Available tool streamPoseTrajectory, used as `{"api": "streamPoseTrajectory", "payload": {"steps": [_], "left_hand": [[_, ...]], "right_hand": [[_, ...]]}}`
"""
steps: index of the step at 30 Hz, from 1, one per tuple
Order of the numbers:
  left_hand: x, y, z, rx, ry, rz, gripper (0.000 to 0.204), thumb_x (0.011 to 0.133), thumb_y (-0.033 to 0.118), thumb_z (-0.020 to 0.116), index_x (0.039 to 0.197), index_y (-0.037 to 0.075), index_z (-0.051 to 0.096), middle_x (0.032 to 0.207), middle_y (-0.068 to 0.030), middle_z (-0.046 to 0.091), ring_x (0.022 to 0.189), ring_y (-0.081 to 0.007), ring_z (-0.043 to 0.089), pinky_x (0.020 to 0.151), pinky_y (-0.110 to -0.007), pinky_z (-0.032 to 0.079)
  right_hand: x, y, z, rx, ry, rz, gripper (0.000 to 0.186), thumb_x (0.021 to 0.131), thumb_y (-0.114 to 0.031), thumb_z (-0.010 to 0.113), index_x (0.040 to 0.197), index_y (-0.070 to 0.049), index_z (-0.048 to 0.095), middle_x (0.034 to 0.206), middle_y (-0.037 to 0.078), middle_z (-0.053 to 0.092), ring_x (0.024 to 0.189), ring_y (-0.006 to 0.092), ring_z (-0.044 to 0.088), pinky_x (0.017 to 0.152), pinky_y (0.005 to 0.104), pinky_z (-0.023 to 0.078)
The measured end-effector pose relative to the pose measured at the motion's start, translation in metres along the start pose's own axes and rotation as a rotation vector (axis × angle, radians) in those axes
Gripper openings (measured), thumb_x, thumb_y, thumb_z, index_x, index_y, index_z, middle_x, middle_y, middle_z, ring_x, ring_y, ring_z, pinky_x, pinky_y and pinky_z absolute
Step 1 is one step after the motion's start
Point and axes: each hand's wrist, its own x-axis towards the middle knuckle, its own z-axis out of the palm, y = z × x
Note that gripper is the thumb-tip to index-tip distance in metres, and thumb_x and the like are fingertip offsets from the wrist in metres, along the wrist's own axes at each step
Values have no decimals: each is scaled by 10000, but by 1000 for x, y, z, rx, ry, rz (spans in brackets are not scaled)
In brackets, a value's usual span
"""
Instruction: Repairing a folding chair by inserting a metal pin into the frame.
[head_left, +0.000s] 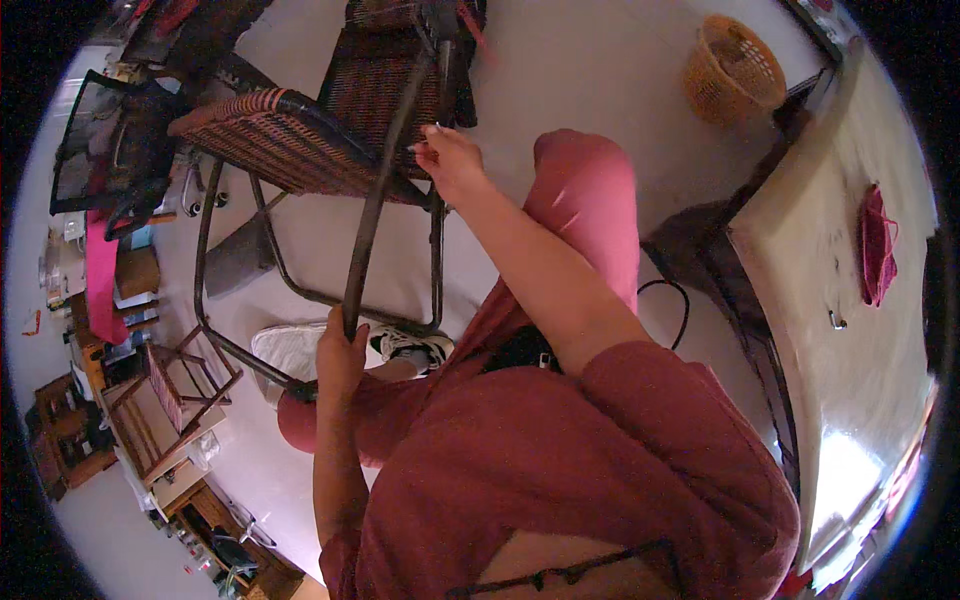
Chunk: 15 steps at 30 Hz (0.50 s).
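A woven wicker chair (270, 140) with a dark metal tube frame is before me, its legs and lower rails toward me. A long dark bar (372, 215) slants across it from top right to lower left; whether it belongs to the frame I cannot tell. My left hand (341, 355) is wrapped round the bar's near end. Beside the bar's upper part, at the edge of the dark woven strips (375, 85), is my right hand (452, 165). Its fingers are bent and pinched together, and what they hold is too small to make out.
An orange woven basket (735, 75) stands on the floor at the far right. To my right is a pale tabletop (800, 300) with a pink pouch (877, 245) on it. A small wooden rack (170, 390) stands to the left. A black cable (685, 310) curves near my knee.
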Motion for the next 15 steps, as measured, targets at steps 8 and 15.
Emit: {"api": "streamPoseTrajectory", "payload": {"steps": [8,15], "left_hand": [[3,-1,4,-53,-27,-28,375,787,162,603,1104,29,455,761,-216,590,721,-397,579,594,-442,437],[4,-5,8,-34,-25,-19,382,794,169,592,1119,41,439,768,-210,595,720,-396,581,605,-448,443]], "right_hand": [[7,12,-5,3,37,58,107,856,-149,557,887,-48,563,789,59,584,743,174,588,656,293,484],[11,20,-6,-30,37,40,85,859,-140,547,881,-59,562,784,51,588,731,163,588,632,279,480]]}}
